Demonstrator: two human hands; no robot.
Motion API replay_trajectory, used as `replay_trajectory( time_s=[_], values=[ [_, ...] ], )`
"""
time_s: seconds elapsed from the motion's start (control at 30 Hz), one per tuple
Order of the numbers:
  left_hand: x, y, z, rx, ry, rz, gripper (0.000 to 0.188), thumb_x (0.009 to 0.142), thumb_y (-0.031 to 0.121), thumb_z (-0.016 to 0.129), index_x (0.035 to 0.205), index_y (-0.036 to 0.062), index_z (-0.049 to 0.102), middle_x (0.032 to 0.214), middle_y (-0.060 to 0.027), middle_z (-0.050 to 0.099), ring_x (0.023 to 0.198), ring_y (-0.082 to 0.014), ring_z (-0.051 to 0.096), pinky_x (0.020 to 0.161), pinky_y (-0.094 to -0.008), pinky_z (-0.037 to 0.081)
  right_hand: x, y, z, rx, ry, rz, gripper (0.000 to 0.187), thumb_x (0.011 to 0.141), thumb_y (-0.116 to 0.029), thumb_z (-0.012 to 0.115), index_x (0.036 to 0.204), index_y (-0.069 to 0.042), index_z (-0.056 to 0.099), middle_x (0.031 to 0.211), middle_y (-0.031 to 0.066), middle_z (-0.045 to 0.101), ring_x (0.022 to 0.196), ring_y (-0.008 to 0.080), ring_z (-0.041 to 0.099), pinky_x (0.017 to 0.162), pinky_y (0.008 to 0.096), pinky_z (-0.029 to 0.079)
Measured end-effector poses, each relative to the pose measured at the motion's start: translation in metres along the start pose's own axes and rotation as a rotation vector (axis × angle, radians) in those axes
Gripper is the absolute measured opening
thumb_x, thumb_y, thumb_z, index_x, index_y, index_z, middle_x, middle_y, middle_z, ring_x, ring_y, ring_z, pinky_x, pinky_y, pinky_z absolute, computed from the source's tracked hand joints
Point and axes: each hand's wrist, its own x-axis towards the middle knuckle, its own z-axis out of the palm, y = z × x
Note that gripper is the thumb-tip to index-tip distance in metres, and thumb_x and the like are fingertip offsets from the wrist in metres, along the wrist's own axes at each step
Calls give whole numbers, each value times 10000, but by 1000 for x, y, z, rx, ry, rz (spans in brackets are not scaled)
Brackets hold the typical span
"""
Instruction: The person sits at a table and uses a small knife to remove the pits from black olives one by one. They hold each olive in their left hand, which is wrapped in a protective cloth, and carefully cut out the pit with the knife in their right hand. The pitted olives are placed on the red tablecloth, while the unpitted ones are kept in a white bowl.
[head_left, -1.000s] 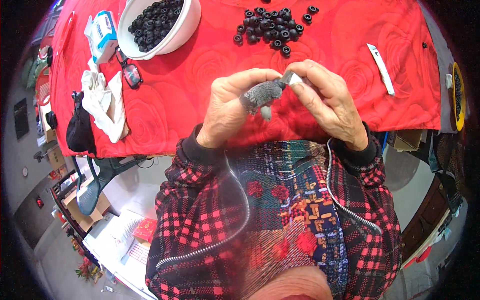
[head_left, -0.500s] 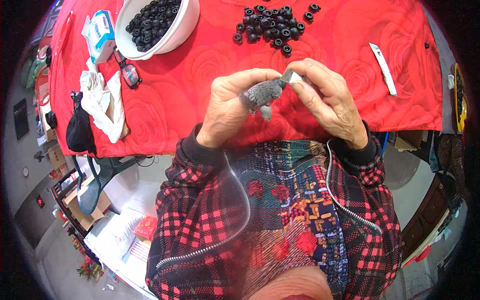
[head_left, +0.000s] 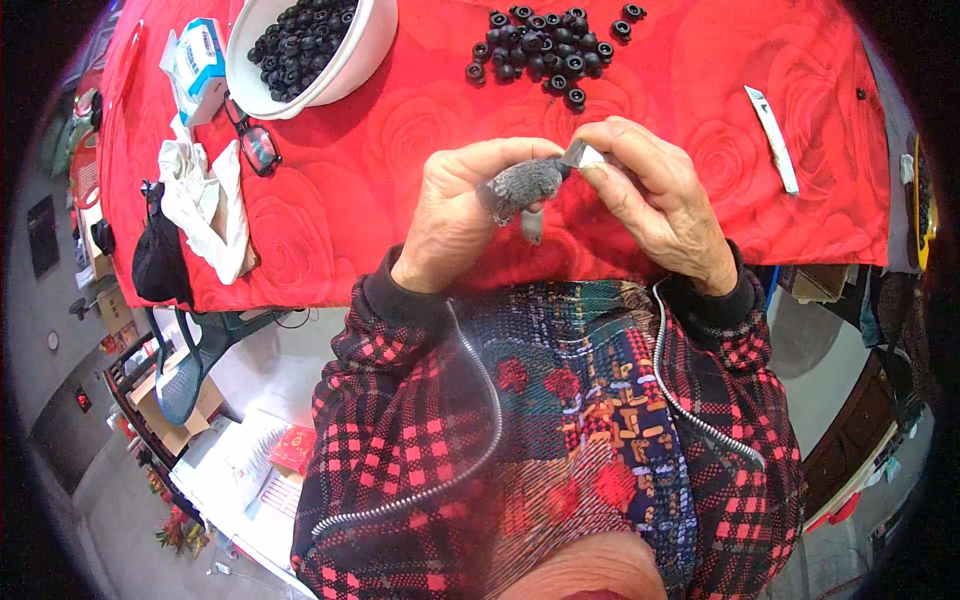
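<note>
Grey fabric covers sit over some fingers of my left hand (head_left: 445, 205), which is closed around a small black part (head_left: 564, 171), mostly hidden by the fingers. My right hand (head_left: 660, 205) pinches a short, flat metal blade (head_left: 577, 153) with a white wrapped end between thumb and forefinger. The blade's edge meets the black part, and both hands are close together above the near side of the red tablecloth (head_left: 400, 240). Beyond them lies a pile of small round black plastic parts (head_left: 545, 45) with hollow ends.
A white bowl (head_left: 375, 50) full of similar black parts stands at the far left. Beside it are a blue-and-white tissue pack (head_left: 200, 65), eyeglasses (head_left: 258, 148), white cloth (head_left: 225, 210) and black cloth (head_left: 160, 255). A narrow white strip (head_left: 771, 140) lies at the right.
Both hands keep nearly the same pose, with the blade still against the black part. The grey-covered fingers have shifted very slightly.
</note>
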Motion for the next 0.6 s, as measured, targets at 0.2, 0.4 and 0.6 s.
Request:
replay_trajectory(
  time_s=[0.2,0.4,0.6],
  values=[
    [0,1,0,47,37,-37,253,893,159,590,1083,2,649,822,-24,655,603,-81,591,533,-191,411,2,2,0,-2,11,-31,147,865,-68,581,992,4,580,841,142,584,784,297,589,690,362,464],
    [2,1,-2,60,14,-45,242,892,142,588,1075,-2,650,824,-26,656,598,-85,593,537,-195,425,2,4,-1,8,-4,-2,152,863,-75,586,993,4,579,841,144,582,783,297,588,690,360,463],
    [5,2,0,9,20,-56,225,901,118,572,1071,-8,648,827,-35,654,601,-90,593,535,-210,455,2,6,1,61,19,41,154,881,-83,576,1005,7,577,859,144,591,785,287,599,690,345,469]
  ],
)
